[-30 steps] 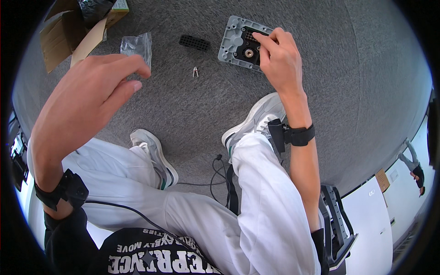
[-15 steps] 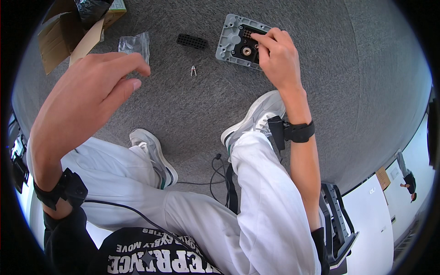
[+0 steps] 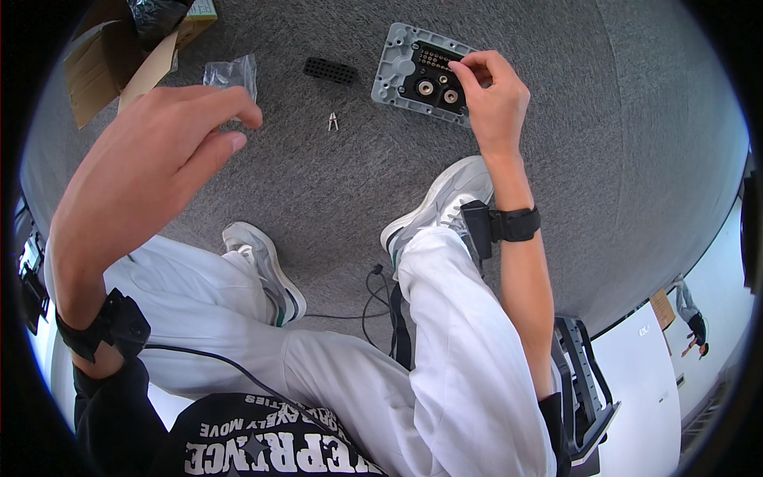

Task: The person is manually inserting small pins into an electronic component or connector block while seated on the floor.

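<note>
- Carpet (image 3: 604,159) is grey, and the person sits on it with white trousers and two pale shoes.
- The right hand (image 3: 494,95) reaches out to a grey plate (image 3: 397,60) that lies flat on the carpet, up near the top of the view.
- Its fingertips (image 3: 462,70) are pinched together on the dark middle part of the plate – what sits between them is too small to see.
- The left hand (image 3: 151,159) is lifted up close to the camera, well apart from the plate.
- Its fingers are curled, with thumb and first finger a little apart, and I see nothing in its grip.
- A black block (image 3: 330,71) lies just left of the plate.
- A tiny metal bit (image 3: 333,121) lies below the block.
- A clear bag (image 3: 230,73) and a brown box (image 3: 103,63) sit at the far left – the left hand covers part of the bag.
</note>
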`<action>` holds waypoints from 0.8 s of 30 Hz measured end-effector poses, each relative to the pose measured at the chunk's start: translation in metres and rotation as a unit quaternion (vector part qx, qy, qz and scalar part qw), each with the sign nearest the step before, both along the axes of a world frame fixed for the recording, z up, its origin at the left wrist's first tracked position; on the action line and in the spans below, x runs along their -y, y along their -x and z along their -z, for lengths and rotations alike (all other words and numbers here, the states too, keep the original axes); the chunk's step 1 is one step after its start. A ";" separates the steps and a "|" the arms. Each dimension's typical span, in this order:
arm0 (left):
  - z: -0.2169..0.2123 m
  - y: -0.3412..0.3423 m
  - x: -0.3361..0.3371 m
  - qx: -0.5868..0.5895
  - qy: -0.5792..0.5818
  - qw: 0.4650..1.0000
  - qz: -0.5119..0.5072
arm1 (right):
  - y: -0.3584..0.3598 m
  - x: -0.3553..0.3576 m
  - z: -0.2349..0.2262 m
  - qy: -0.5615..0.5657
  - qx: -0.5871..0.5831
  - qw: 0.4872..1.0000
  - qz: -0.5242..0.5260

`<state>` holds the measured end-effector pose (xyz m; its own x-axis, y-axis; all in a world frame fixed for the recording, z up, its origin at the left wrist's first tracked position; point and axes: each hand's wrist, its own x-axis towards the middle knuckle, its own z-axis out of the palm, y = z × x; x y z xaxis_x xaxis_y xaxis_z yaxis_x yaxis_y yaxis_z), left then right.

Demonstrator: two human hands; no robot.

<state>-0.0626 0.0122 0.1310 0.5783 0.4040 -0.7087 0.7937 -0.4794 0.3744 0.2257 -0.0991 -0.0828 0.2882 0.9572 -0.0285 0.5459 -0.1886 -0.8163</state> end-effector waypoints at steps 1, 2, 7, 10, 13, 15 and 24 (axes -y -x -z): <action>0.000 0.000 0.000 0.003 -0.002 1.000 -0.001 | 0.000 0.000 0.000 0.008 0.015 1.000 -0.011; 0.001 0.000 0.000 0.006 -0.005 1.000 -0.003 | -0.001 0.000 0.001 0.008 0.016 1.000 -0.012; -0.003 -0.003 0.000 -0.007 -0.005 1.000 -0.005 | -0.004 0.002 0.011 -0.069 0.073 0.993 -0.058; -0.002 0.001 0.003 -0.012 -0.010 1.000 -0.003 | -0.002 0.001 0.013 -0.088 0.133 0.983 -0.086; 0.000 0.000 0.003 -0.003 -0.011 1.000 0.003 | -0.002 0.002 0.015 -0.113 0.162 0.974 -0.110; 0.001 -0.002 0.002 0.002 -0.009 1.000 0.006 | -0.003 0.002 0.017 -0.114 0.177 0.970 -0.118; 0.006 0.002 0.003 -0.045 0.011 0.999 -0.026 | -0.010 -0.007 0.020 -0.151 0.229 0.943 -0.186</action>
<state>-0.0642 0.0096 0.1254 0.4910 0.4154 -0.7658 0.8482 -0.4284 0.3115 0.2357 -0.0925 -0.1030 -0.1544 0.9388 0.3080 0.8372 0.2898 -0.4637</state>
